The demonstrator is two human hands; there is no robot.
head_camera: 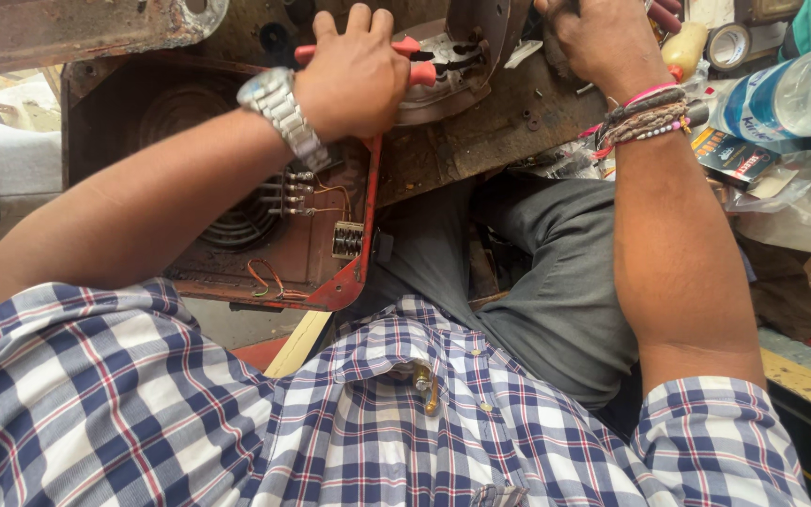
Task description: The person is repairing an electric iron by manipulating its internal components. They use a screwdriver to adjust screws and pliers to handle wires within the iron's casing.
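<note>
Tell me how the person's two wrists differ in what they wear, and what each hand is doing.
The left hand wears a silver metal watch; the right hand wears several thread and bead bracelets in pink, brown and white. The left hand is closed on red-handled pliers; what the right hand grips is hidden at the picture's top edge. The left works over the rusty open casing, the right over the dark metal plate. Both arms are bare below checked sleeves.

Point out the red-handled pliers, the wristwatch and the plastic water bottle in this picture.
red-handled pliers [421, 72]: head view, on the red grip right of the left hand.
wristwatch [274, 101]: head view, on the metal case.
plastic water bottle [786, 94]: head view, on its labelled body.
</note>
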